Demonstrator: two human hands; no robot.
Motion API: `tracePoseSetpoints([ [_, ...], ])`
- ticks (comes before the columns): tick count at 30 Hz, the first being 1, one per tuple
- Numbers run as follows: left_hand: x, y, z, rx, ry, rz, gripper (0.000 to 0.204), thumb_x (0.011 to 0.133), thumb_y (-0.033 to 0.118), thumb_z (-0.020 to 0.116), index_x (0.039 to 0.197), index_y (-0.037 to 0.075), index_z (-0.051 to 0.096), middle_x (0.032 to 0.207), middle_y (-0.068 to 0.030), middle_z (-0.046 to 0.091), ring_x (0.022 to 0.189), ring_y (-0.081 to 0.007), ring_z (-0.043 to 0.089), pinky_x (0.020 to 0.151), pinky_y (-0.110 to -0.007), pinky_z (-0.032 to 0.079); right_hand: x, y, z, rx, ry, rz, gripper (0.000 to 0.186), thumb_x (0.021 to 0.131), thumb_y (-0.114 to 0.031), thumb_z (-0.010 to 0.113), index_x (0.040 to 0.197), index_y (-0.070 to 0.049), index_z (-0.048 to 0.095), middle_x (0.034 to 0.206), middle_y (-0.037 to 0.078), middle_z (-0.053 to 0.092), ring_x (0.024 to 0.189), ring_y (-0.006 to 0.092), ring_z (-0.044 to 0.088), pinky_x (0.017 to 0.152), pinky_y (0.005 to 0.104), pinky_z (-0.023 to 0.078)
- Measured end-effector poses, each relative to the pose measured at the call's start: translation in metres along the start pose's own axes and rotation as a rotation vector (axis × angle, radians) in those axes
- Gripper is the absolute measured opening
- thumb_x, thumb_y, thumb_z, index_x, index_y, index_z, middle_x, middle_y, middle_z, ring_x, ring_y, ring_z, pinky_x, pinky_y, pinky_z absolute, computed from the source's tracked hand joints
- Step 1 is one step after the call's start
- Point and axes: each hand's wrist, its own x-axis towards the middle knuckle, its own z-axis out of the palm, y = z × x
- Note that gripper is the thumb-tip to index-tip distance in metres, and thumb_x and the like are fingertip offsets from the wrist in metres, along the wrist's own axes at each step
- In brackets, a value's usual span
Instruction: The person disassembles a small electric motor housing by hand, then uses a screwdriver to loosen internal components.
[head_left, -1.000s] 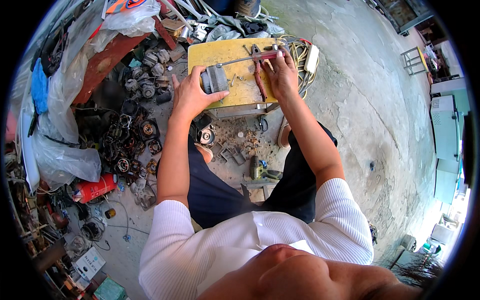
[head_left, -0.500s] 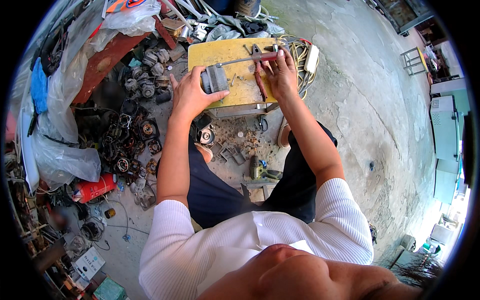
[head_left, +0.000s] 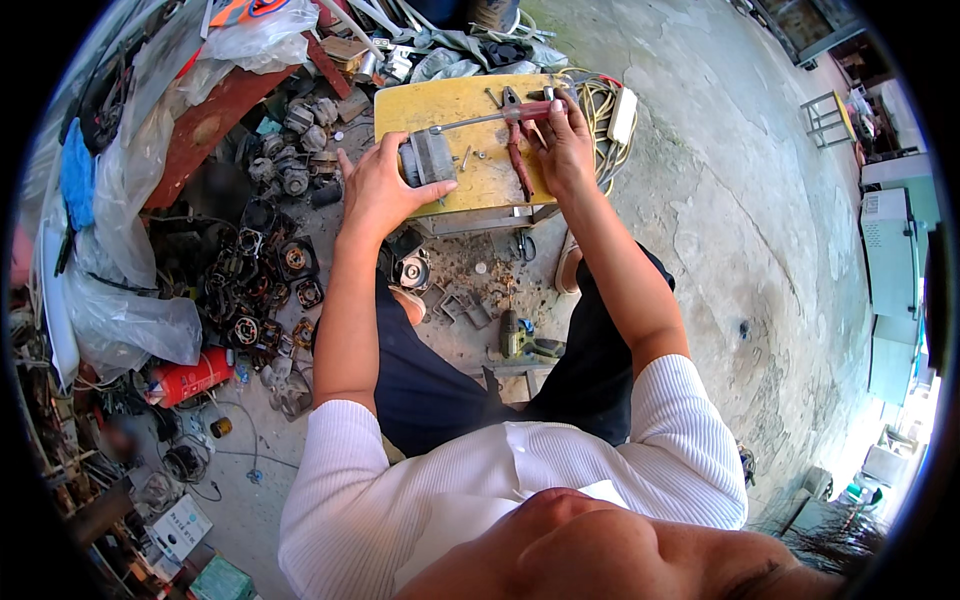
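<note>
My left hand (head_left: 388,190) is closed around a grey metal motor (head_left: 432,160) at the left side of a yellow-topped stool (head_left: 470,195). In my right hand (head_left: 564,150) is a screwdriver (head_left: 535,110) with a red handle. Its long shaft points left and its tip meets the motor's upper right edge. Pliers with red grips (head_left: 518,160) lie under the screwdriver's line, near my right hand. Small screws (head_left: 466,157) are scattered on the yellow top between the motor and the pliers.
A cordless drill (head_left: 525,338) lies on the floor between my legs. Heaps of motor parts (head_left: 270,260) and plastic sheeting fill the left side. Coiled cable with a white power strip (head_left: 622,116) borders the stool's right side. Concrete floor (head_left: 740,220) stretches away to the right.
Very little differs. The motor and both hands have shifted slightly, and the screwdriver stays against the motor's edge.
</note>
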Motion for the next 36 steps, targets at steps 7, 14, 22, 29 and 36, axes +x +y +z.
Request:
tracePoseSetpoints([
  [7, 0.001, 0.001, -0.001, 0.011, -0.007, -0.004, 0.092, 0.065, 0.06, 0.082, 0.134, 0.009, 0.048, 0.126, -0.0177, 0.063, 0.12, -0.0338, 0.058, 0.115, -0.064, 0.012, 0.009, 0.008, -0.005, 0.114, -0.028, -0.021, 0.043, 0.101, -0.021, 0.057, 0.139, -0.006, 0.042, 0.118, 0.013, 0.058, 0.1, 0.0221, 0.064, 0.083, 0.0343, 0.056],
  [14, 0.001, 0.006, 0.001, -0.015, 0.005, 0.006, 0.092, 0.066, 0.057, 0.082, 0.136, 0.009, 0.047, 0.125, -0.0182, 0.064, 0.12, -0.035, 0.058, 0.114, -0.066, 0.011, 0.01, 0.011, -0.01, 0.113, -0.004, -0.053, 0.033, 0.099, -0.023, 0.062, 0.126, -0.008, 0.05, 0.105, 0.009, 0.062, 0.081, 0.0184, 0.064, 0.07, 0.0304, 0.056],
  [22, 0.002, 0.004, 0.001, -0.007, -0.006, 0.006, 0.089, 0.065, 0.06, 0.082, 0.13, 0.01, 0.048, 0.119, -0.0171, 0.066, 0.115, -0.0352, 0.06, 0.116, -0.064, 0.009, 0.008, 0.01, -0.003, 0.104, 0.018, -0.07, 0.035, 0.102, -0.014, 0.053, 0.134, -0.005, 0.043, 0.109, 0.01, 0.061, 0.089, 0.0178, 0.063, 0.075, 0.0291, 0.055],
  [29, 0.002, 0.01, -0.003, -0.008, -0.03, -0.017, 0.09, 0.065, 0.059, 0.082, 0.133, 0.009, 0.05, 0.122, -0.0181, 0.065, 0.117, -0.034, 0.06, 0.116, -0.063, 0.01, 0.006, 0.005, -0.012, 0.116, -0.02, 0.012, 0.042, 0.101, -0.019, 0.058, 0.138, -0.005, 0.047, 0.116, 0.007, 0.06, 0.092, 0.015, 0.062, 0.081, 0.0285, 0.055],
  [36, 0.002, 0.008, 0.001, 0.012, -0.006, 0.0, 0.093, 0.066, 0.059, 0.082, 0.136, 0.007, 0.05, 0.129, -0.0196, 0.061, 0.122, -0.033, 0.056, 0.115, -0.063, 0.011, 0.012, 0.011, -0.008, 0.119, 0.02, -0.017, 0.039, 0.103, -0.018, 0.053, 0.14, -0.006, 0.047, 0.116, 0.007, 0.059, 0.096, 0.0154, 0.061, 0.082, 0.0301, 0.054],
])
